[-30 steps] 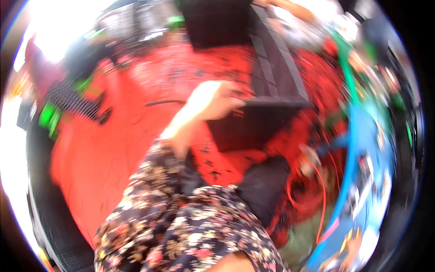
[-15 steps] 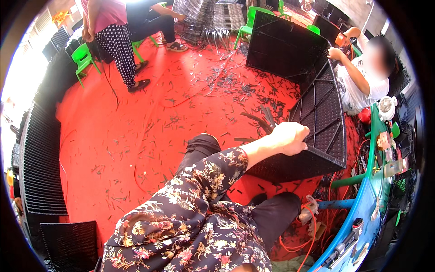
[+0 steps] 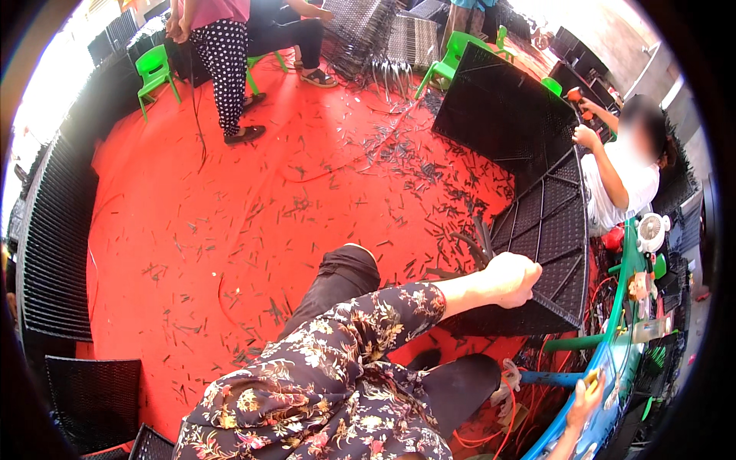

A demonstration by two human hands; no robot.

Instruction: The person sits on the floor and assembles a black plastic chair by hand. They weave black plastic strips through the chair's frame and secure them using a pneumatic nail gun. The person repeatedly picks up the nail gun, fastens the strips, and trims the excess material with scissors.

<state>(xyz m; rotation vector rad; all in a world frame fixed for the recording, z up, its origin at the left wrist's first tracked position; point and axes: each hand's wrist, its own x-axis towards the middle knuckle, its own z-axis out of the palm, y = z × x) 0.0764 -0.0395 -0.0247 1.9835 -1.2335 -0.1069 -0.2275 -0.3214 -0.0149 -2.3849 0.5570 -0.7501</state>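
Observation:
My left hand [image 3: 512, 280] reaches across and is closed on the top edge of a black woven wicker panel [image 3: 491, 319]. This panel joins a ribbed woven section [image 3: 543, 238], forming an angular piece of wicker furniture. Loose dark strips [image 3: 479, 239] stick up beside my left wrist. At the lower right, my right hand [image 3: 584, 400] is over the blue tabletop [image 3: 546, 445], fingers closed round a small yellow object [image 3: 592, 378] whose kind I cannot make out.
Opposite, a co-worker in white [image 3: 625, 180] holds an orange power tool [image 3: 579, 100] by the wicker piece. Dark offcuts litter the red floor [image 3: 169, 245]. Stacked black panels [image 3: 57, 245] line the left. Orange cords [image 3: 512, 414] trail beneath the table. A white fan [image 3: 652, 231] stands at right.
My right hand has come into view over the table, holding the yellow object. The view has shifted, so the scene sits differently. My left hand still grips the panel's edge.

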